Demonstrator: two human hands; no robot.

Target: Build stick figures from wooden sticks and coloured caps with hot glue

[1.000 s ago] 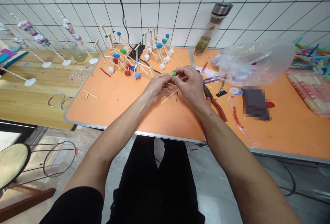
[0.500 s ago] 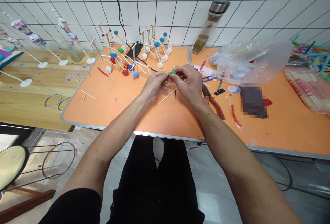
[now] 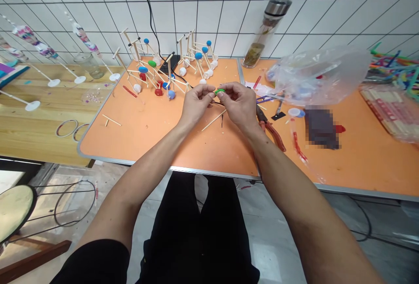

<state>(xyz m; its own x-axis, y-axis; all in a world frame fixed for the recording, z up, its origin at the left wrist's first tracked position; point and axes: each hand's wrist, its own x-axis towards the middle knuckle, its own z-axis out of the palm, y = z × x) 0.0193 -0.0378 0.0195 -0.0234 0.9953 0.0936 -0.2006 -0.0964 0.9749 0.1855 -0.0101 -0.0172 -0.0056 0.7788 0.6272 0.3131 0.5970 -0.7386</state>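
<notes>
Both my hands are raised over the orange table [image 3: 147, 133], close together at the middle of the view. My left hand [image 3: 196, 105] and my right hand [image 3: 239, 104] pinch a small green plastic piece [image 3: 219, 91] between their fingertips. Its exact shape is partly hidden by my fingers. Below my hands, a loose wooden stick [image 3: 213, 120] lies on the table. Red-handled pliers [image 3: 271, 130] lie just beyond my right hand.
Stick models with blue and red caps [image 3: 166, 74] stand at the back left. A clear plastic bag [image 3: 319, 74], a glass bottle [image 3: 263, 35] and a blurred dark object [image 3: 321, 128] are to the right. A wooden table [image 3: 42, 127] adjoins on the left.
My left fingers have curled further around the green piece, and more of its curved shape shows. The view has shifted only slightly.
</notes>
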